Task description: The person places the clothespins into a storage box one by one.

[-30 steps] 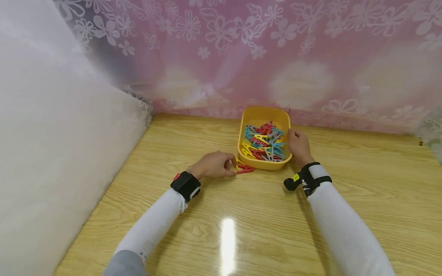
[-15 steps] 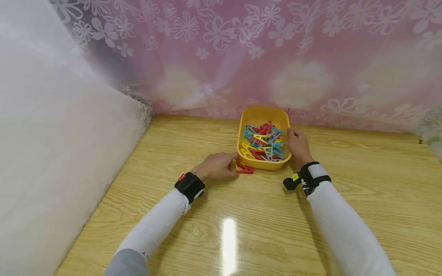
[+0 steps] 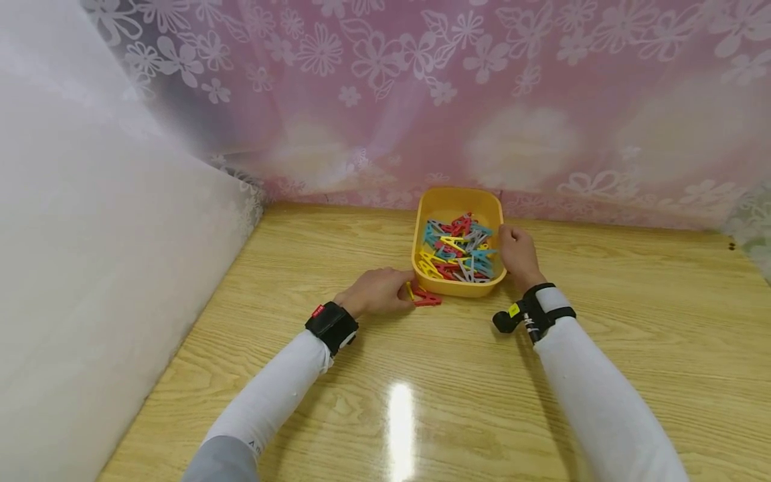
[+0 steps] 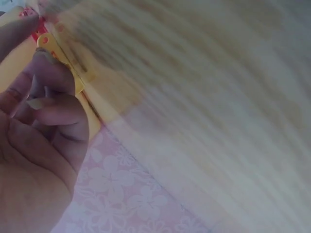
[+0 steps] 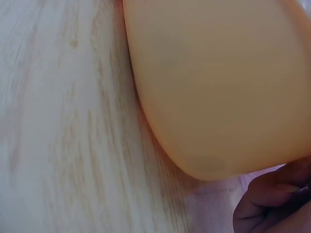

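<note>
A yellow plastic basket [image 3: 460, 288] holds a pile of red, yellow, blue and grey clothespins [image 3: 458, 248]. My right hand [image 3: 520, 256] grips its right side, thumb near the rim; in the right wrist view the curled fingers [image 5: 274, 199] are up against the basket wall [image 5: 218, 92]. At the basket's front left corner, my left hand [image 3: 378, 292] has thumb and index finger about a yellow clothespin [image 3: 410, 290]. In the left wrist view the index fingertip lies on this yellow clothespin [image 4: 47, 42], other fingers curled. A red clothespin [image 3: 428, 298] lies beside it on the table.
The wooden table [image 3: 470, 395] stretches around the basket. A pink flowered curtain [image 3: 385, 120] hangs right behind it, and a white sheet [image 3: 90, 221] borders the left side. A black wrist camera [image 3: 504, 321] juts out from the right wrist.
My left hand has moved slightly right, closer round the yellow clothespin, which has shifted a little. The right hand stays on the basket; the basket sits almost the same in view.
</note>
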Demonstrator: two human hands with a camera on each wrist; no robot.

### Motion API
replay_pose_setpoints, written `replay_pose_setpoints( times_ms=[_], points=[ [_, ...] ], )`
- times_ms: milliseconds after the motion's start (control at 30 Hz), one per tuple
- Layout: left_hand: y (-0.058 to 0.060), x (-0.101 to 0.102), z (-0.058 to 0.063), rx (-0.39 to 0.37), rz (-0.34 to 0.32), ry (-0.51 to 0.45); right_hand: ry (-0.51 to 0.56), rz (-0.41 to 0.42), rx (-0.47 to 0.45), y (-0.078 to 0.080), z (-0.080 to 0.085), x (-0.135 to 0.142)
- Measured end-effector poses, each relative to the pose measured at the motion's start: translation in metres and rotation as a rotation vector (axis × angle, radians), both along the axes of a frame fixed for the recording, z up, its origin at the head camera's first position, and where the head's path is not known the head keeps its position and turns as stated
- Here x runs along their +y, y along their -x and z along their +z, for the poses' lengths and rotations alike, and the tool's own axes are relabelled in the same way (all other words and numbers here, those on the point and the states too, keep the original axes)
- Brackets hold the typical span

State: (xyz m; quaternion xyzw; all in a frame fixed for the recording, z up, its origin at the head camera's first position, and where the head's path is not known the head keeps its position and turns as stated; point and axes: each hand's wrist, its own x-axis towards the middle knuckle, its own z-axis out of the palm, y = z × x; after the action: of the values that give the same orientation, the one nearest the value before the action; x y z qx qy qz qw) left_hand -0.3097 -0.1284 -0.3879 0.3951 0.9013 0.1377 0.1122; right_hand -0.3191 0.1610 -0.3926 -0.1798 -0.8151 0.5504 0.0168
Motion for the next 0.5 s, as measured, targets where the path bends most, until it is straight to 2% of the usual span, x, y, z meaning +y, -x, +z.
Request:
replay_pose_setpoints(
  times_ms=[333,500],
  points=[
    [-0.002,0.002,0.002,-0.001,-0.011,0.029,0.005,-0.001,0.001,-0.001,0.002,0.0],
    [-0.007,0.0,0.011,0.008,-0.031,0.027,0.012,0.005,-0.017,-0.001,0.003,-0.002]
  ],
)
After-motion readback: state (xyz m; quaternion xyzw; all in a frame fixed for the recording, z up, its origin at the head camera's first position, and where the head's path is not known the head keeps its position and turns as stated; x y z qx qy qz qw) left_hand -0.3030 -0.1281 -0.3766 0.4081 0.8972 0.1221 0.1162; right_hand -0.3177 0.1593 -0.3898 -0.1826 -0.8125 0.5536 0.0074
